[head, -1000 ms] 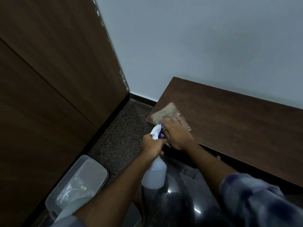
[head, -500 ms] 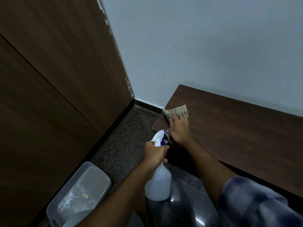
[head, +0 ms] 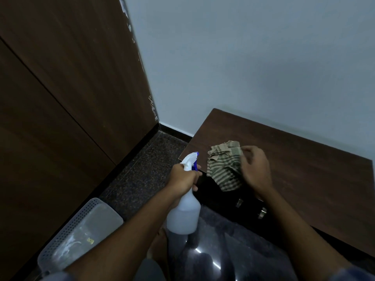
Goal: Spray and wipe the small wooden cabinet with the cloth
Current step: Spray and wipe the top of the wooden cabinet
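Striped cloth [head: 225, 169] bunched in right hand [head: 256, 170] at cabinet [head: 304, 179] front-left edge, left hand [head: 182, 178] grip around spray bottle [head: 185, 209].

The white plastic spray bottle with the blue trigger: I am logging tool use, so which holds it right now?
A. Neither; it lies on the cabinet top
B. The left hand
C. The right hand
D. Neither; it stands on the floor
B: the left hand is wrapped round the neck of the white plastic spray bottle, while the right hand grips the striped cloth.
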Motion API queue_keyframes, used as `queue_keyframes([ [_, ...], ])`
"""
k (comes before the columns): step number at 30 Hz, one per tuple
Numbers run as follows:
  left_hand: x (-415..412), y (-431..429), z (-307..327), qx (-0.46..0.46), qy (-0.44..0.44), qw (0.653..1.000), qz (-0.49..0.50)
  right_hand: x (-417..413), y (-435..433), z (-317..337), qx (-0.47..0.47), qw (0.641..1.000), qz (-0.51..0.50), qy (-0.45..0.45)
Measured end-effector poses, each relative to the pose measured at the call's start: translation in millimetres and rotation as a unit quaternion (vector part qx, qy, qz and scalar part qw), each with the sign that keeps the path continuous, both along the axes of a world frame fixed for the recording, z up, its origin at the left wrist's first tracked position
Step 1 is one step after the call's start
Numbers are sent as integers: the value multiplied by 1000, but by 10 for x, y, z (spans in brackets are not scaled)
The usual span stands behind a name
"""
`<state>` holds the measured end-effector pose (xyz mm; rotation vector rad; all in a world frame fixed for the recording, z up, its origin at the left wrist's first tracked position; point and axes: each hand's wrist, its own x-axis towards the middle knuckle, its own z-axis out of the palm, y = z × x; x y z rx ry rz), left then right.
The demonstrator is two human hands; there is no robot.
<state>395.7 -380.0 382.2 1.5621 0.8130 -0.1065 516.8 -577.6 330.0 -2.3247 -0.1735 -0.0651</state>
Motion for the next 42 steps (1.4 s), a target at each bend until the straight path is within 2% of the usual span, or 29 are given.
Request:
queue_keyframes([
  [3, 120, 17, 32, 10, -1, 1000, 0, 71, 322, -89, -173, 972, 155, -42],
  [6, 210, 83, 48, 17, -2, 1000, 8, 122, 530, -358, -262, 943, 207, -7],
  [10, 350, 166, 31, 33, 4, 999, -14, 278, 669, -488, -294, 951, 86, 44],
  [11, 395, 191, 26, 42, 8, 999, -19, 231, 723, -478, -297, 950, 93, 37],
  [14, 549, 296, -28, 56, 26, 997, -41, 49, 649, -565, -307, 917, 248, -54],
  [15, 588, 330, -43, 60, 35, 996, -46, 138, 522, -556, -302, 916, 256, -59],
  [16, 613, 363, -43, 64, 43, 996, -46, 283, 391, -560, -305, 928, 210, -46],
  [17, 637, 395, -48, 66, 51, 996, -44, 442, 266, -550, -295, 949, 111, 0],
  [18, 662, 427, -40, 64, 57, 995, -45, 533, 195, -496, -282, 957, 8, 72],
  [19, 683, 463, -29, 57, 60, 995, -50, 529, 202, -489, -278, 954, -37, 105],
  [20, 716, 511, -19, 50, 63, 995, -55, 452, 275, -484, -279, 957, -19, 83],
  [21, 767, 563, -19, 44, 64, 995, -62, 327, 397, -505, -268, 961, 67, 12],
  [23, 889, 665, -25, 42, 63, 995, -70, 242, 472, -516, -252, 922, 290, -38],
  [24, 951, 703, -17, 46, 61, 995, -70, 350, 443, -475, -257, 909, 326, -46],
  [25, 1010, 728, -9, 49, 61, 994, -72, 542, 417, -482, -261, 927, 267, -38],
  [26, 1071, 738, 7, 51, 62, 994, -75, 709, 394, -488, -266, 954, 136, 1],
  [27, 1131, 738, 24, 53, 62, 994, -79, 774, 424, -460, -278, 959, 27, 46],
  [28, 1190, 739, 41, 57, 62, 993, -83, 771, 521, -449, -281, 958, -12, 61],
  [29, 1248, 732, 49, 58, 62, 993, -88, 707, 695, -444, -275, 960, 42, 26],
  [30, 1308, 725, 53, 56, 63, 992, -92, 638, 855, -504, -272, 946, 170, -37],
  [31, 1378, 719, 52, 52, 61, 992, -96, 586, 940, -537, -268, 918, 287, -65],
  [32, 1442, 720, 60, 50, 56, 992, -98, 613, 950, -515, -266, 895, 346, -94],
  [33, 1504, 720, 64, 50, 49, 993, -100, 706, 917, -491, -257, 908, 315, -99],
  [35, 1634, 706, 102, 58, 57, 990, -119, 785, 829, -518, -256, 963, 74, -25],
  [36, 1703, 708, 118, 66, 65, 988, -127, 716, 805, -543, -249, 968, -13, 18],
  [37, 1764, 718, 118, 73, 71, 986, -134, 598, 842, -547, -251, 968, -26, 16],
  [40, 1849, 729, 111, 80, 95, 980, -158, 607, 746, -669, -269, 935, 218, -70],
  [41, 1857, 753, 94, 85, 95, 978, -163, 821, 664, -650, -269, 937, 209, -82],
  [42, 1851, 769, 99, 88, 92, 978, -167, 1042, 612, -640, -249, 960, 115, -55],
])
